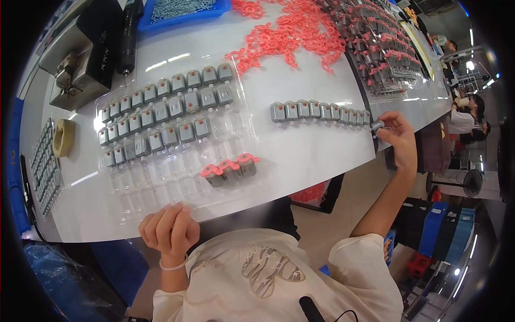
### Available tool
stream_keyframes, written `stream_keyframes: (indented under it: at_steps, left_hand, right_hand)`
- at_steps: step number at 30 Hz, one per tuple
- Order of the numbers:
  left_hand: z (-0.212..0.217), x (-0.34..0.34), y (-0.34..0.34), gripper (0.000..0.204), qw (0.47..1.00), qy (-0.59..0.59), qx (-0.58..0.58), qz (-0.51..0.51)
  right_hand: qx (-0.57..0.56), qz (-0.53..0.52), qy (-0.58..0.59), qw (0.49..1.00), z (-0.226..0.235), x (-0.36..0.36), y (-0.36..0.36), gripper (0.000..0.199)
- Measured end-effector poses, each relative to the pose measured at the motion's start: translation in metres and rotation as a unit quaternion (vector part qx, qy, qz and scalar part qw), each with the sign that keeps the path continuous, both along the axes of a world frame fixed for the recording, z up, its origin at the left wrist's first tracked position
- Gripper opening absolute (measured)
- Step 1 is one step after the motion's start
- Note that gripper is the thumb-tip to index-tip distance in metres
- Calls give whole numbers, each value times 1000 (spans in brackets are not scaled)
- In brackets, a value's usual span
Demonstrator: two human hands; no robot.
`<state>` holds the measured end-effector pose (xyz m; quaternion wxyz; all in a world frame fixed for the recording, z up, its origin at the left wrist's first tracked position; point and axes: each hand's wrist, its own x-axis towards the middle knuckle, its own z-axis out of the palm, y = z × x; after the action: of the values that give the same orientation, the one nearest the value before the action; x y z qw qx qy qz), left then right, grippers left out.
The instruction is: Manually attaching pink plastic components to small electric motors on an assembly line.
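My right hand (398,135) pinches a small grey motor (377,125) between thumb and fingers, at the right end of a row of motors (314,111) standing on the table. My left hand (170,229) is curled into a loose fist at the table's front edge, by the near edge of a clear plastic tray (129,206); nothing shows in its fingers. Several grey motors (161,111) fill the tray's back rows, many with a red-orange dot. At the tray's near right corner stand three motors topped with pink plastic clips (229,165).
Loose pink clips (292,37) lie heaped at the back. A blue bin (182,13) of screws, a black power screwdriver (127,40) and a metal-fronted device (72,75) stand back left. A tape roll (64,138) lies left. Stacked trays of clipped motors (383,48) stand back right.
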<state>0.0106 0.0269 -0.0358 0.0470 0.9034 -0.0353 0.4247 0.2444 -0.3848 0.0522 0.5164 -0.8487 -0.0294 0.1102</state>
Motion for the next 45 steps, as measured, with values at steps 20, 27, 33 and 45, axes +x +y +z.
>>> stream_keyframes:
  at_steps: [20,27,33,45]
  left_hand:
    - [6,-2,-2,16,1000,22,2,1]
    - [4,0,-1,19,1000,12,-7,-3]
    - [2,0,1,20,1000,-7,-3,5]
    - [3,-1,1,17,1000,5,-10,-11]
  right_hand:
    - [-186,83,-156,967,-4,-6,61,33]
    - [-209,89,-229,946,-13,-13,69,33]
    - [-292,87,-299,904,-30,-13,82,49]
    - [-281,119,-407,861,-22,-23,114,39]
